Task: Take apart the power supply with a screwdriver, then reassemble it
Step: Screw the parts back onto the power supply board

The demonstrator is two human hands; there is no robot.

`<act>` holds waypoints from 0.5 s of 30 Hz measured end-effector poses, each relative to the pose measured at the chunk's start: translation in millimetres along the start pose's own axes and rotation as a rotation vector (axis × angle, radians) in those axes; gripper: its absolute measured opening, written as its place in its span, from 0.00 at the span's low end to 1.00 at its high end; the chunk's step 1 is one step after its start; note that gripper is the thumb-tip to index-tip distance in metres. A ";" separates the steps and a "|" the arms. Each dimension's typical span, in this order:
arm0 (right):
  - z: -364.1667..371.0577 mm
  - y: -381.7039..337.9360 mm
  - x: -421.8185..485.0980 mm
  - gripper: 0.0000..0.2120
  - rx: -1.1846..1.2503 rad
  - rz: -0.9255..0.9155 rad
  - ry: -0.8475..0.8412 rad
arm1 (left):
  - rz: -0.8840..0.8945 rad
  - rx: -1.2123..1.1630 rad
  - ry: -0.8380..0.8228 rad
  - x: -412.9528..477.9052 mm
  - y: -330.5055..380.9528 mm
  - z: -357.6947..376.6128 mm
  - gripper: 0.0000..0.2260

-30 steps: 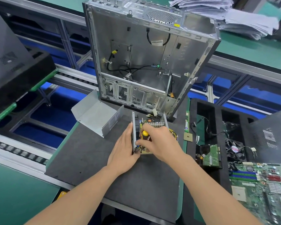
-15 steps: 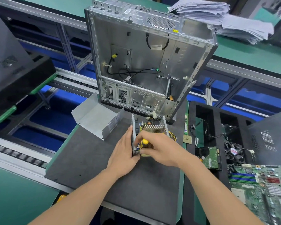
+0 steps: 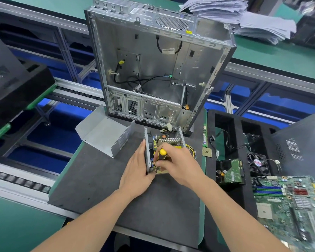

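Observation:
The power supply (image 3: 168, 140) lies open on the dark mat (image 3: 116, 188), its circuit board and heatsink fins showing between two metal walls. My left hand (image 3: 137, 171) grips its left wall. My right hand (image 3: 180, 165) holds a screwdriver (image 3: 162, 153) with a yellow and black handle, pointed down into the near left corner of the board. Its tip is hidden by my fingers. The supply's grey metal cover (image 3: 105, 131) rests apart on the mat, to the left.
An empty computer case (image 3: 153, 70) stands upright just behind the supply. A black foam tray (image 3: 225, 124) on the right holds a hard drive (image 3: 232, 172) and a fan (image 3: 257, 163). A motherboard (image 3: 287, 206) lies at the right edge. Conveyor rails run along the left.
My right hand has shifted a little on the screwdriver handle, with the yellow cap now more exposed. My left hand keeps its hold on the supply wall.

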State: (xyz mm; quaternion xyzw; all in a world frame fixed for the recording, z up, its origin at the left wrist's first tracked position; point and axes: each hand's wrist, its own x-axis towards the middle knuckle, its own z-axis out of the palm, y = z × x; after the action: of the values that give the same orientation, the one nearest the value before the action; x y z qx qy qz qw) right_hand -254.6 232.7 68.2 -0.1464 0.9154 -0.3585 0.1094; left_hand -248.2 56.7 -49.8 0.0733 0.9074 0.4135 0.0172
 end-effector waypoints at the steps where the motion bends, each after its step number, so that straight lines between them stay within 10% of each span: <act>1: -0.4 -0.7 -0.4 0.09 0.004 0.002 -0.003 | 0.000 -0.003 0.000 -0.1 0.5 0.2 0.50; 15: -33.3 18.7 -33.6 0.07 0.115 0.027 0.162 | 0.309 0.041 0.351 -10.7 19.1 -0.9 0.41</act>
State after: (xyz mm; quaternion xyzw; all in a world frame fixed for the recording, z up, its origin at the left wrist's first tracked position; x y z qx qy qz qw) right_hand -237.0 278.3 82.5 -0.0982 0.9011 -0.4197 0.0480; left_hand -235.5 66.8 -35.1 0.1386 0.8827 0.3991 -0.2059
